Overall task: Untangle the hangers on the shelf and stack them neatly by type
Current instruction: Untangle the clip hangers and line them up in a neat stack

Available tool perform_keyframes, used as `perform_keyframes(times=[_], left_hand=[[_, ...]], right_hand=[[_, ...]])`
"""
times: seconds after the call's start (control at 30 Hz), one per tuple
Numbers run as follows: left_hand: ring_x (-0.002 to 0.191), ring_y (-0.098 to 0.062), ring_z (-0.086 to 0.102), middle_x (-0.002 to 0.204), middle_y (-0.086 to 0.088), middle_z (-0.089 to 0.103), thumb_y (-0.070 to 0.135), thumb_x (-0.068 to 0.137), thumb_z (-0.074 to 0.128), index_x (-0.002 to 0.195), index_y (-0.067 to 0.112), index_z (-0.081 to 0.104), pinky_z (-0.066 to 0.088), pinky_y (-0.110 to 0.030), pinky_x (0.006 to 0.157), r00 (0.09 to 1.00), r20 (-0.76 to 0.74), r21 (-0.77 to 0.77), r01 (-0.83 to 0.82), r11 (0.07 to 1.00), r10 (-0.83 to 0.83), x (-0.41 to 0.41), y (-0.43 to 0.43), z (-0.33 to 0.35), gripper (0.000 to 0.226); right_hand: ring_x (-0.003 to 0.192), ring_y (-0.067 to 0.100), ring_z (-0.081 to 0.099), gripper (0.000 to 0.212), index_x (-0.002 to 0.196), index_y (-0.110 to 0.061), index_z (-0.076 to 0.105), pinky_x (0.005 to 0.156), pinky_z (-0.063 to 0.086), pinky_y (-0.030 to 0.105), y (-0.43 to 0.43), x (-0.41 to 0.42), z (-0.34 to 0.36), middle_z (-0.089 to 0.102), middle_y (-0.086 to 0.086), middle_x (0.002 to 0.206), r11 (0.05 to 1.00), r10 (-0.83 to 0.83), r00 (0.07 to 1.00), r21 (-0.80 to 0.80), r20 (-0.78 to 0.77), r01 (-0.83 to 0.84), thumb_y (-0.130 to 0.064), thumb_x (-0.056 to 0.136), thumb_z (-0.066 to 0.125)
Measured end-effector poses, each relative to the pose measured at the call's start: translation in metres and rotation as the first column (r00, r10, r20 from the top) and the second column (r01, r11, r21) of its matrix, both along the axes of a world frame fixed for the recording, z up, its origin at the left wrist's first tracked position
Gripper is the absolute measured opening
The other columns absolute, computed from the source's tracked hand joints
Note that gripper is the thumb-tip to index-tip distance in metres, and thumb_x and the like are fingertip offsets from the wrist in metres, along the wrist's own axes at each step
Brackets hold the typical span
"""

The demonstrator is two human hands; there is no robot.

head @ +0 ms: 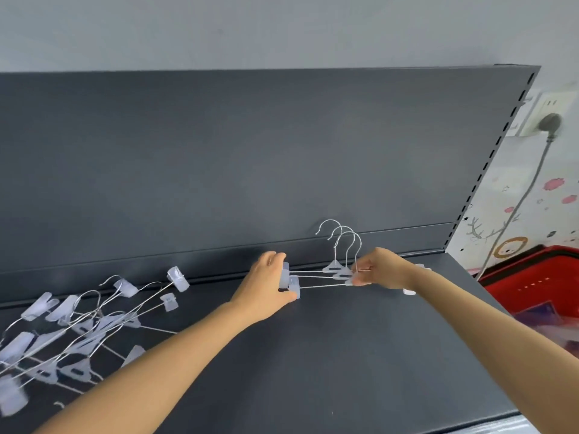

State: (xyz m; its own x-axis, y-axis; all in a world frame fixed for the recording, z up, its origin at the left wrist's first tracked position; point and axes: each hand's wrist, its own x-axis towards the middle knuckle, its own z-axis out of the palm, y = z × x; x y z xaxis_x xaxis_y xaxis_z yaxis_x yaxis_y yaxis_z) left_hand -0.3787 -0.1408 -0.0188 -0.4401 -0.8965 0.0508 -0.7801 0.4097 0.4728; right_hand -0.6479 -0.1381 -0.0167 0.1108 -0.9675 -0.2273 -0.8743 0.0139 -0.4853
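Three clip hangers (319, 278) with metal hooks and clear plastic clips lie stacked on the dark shelf (313, 355) near its back edge. Their hooks point toward the back panel. My left hand (266, 285) grips the clips at the stack's left end. My right hand (380, 270) pinches the wire bars and centre pieces at the middle of the stack; the right-end clips (409, 291) show behind my wrist. A tangled heap of the same clip hangers (72, 333) covers the shelf's left part.
The dark back panel (250, 151) rises behind the shelf, with a slotted upright at its right end. To the right, below shelf level, stands a red basket (539, 286). A grey plug and cable (545, 133) hang on the decorated wall.
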Motion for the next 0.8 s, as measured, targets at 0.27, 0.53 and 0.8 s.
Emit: perform_keyframes(times=[0.27, 0.53, 0.8], left_hand=[[0.126, -0.020, 0.038, 0.145, 0.001, 0.026, 0.028, 0.085, 0.066, 0.134, 0.013, 0.037, 0.043, -0.031, 0.094, 0.991, 0.120, 0.037, -0.055, 0.998, 0.050, -0.011, -0.008, -0.025, 0.058], [0.137, -0.021, 0.029, 0.150, -0.001, 0.027, 0.038, 0.084, 0.066, 0.142, 0.015, 0.036, 0.034, -0.033, 0.107, 0.992, 0.104, -0.036, -0.065, 0.997, 0.068, -0.015, -0.015, -0.032, 0.069], [0.136, -0.022, 0.031, 0.144, -0.004, 0.039, 0.048, 0.089, 0.058, 0.137, 0.011, 0.044, 0.031, -0.032, 0.106, 0.992, 0.083, -0.068, -0.091, 0.993, 0.097, -0.018, -0.018, -0.035, 0.063]], right_hand=[[0.064, 0.016, 0.042, 0.022, 0.068, -0.014, 0.061, 0.058, 0.033, 0.026, -0.016, -0.007, -0.017, 0.049, -0.003, 0.070, 0.999, 0.027, 1.000, -0.032, -0.008, -0.027, -0.029, 0.085, 0.064], [0.090, 0.016, 0.061, 0.028, 0.092, -0.018, 0.067, 0.080, 0.050, 0.034, -0.018, -0.010, -0.021, 0.066, -0.007, 0.092, 0.999, 0.020, 0.999, -0.030, 0.027, -0.019, -0.041, 0.077, 0.068], [0.090, 0.015, 0.059, 0.022, 0.095, -0.025, 0.067, 0.085, 0.045, 0.033, -0.016, -0.007, -0.025, 0.066, -0.012, 0.092, 0.998, -0.037, 0.998, -0.057, 0.047, 0.040, -0.039, 0.079, 0.069]])
